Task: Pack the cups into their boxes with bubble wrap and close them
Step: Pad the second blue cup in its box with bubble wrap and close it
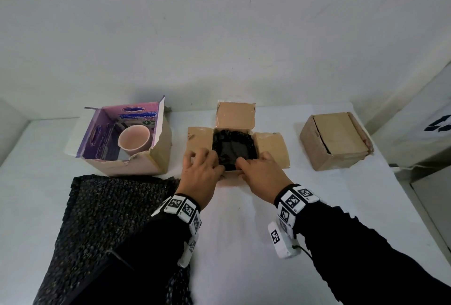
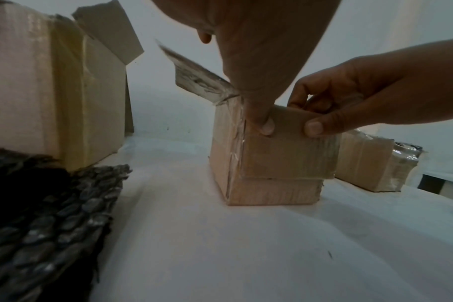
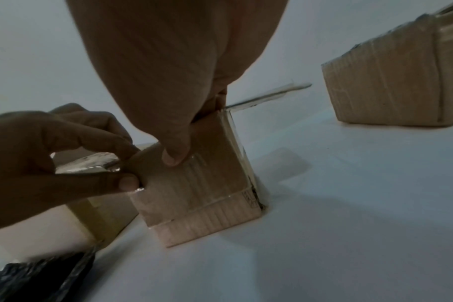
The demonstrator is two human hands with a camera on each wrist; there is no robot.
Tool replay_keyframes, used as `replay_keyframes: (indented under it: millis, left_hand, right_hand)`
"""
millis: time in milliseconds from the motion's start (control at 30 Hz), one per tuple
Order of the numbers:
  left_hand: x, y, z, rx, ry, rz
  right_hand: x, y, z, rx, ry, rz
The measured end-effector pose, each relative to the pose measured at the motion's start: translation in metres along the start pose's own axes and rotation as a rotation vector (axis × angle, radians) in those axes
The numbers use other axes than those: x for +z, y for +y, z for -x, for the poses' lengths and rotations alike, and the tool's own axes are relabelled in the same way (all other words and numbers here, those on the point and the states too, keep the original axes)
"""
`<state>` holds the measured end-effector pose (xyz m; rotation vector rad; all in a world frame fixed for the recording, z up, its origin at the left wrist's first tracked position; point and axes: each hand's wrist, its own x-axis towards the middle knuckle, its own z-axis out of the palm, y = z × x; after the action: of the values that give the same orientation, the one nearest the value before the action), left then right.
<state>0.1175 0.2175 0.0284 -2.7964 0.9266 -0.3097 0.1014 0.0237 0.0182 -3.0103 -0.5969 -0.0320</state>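
Observation:
The small middle cardboard box [image 1: 273,148] stands open, its left, far and right flaps spread out, with black bubble wrap [image 1: 234,148] filling its inside; no cup shows in it. The near flap [image 2: 285,155] hangs down the box front. My left hand [image 1: 205,168] and right hand [image 1: 256,170] both pinch this flap near its top edge, thumbs on its outer face [image 3: 194,183] and fingers over the rim. A pink cup [image 1: 134,140] sits bare in the open purple-lined box [image 1: 146,163] at the left.
A closed cardboard box [image 1: 335,141] stands at the right of the white table [image 1: 244,243]. A sheet of black bubble wrap [image 1: 109,219] lies on the near left part, just in front of the purple-lined box. A white wall runs behind the boxes.

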Motion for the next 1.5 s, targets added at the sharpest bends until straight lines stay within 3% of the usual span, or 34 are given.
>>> replay_keyframes:
  millis: [300,400,533,667,767,1333,1500]
  left_hand:
    - [-0.003,-0.002,0.0,0.024,-0.011,-0.031]
    - [-0.001,-0.005,-0.001,0.01,-0.001,-0.008]
    - [0.002,-0.011,-0.003,0.063,0.032,0.021]
    - [0.01,-0.013,-0.003,0.078,0.071,0.054]
    - [0.012,-0.015,-0.001,0.06,0.048,0.063]
    - [0.011,-0.009,-0.002,-0.029,-0.041,-0.044]
    - [0.007,-0.009,-0.002,-0.093,-0.033,-0.072]
  right_hand:
    - [0.001,-0.006,0.0,-0.002,0.07,0.048]
    - [-0.017,-0.003,-0.005,0.044,0.078,-0.195]
    - [-0.034,0.008,-0.03,0.029,0.27,-0.318]
    - [-0.02,0.014,-0.066,-0.125,0.057,-0.187]
    - [-0.01,0.015,-0.08,-0.134,-0.093,-0.078]
    - [0.009,0.009,-0.099,-0.104,-0.251,0.004]
    - [0.0,0.014,-0.108,-0.065,-0.357,-0.156]
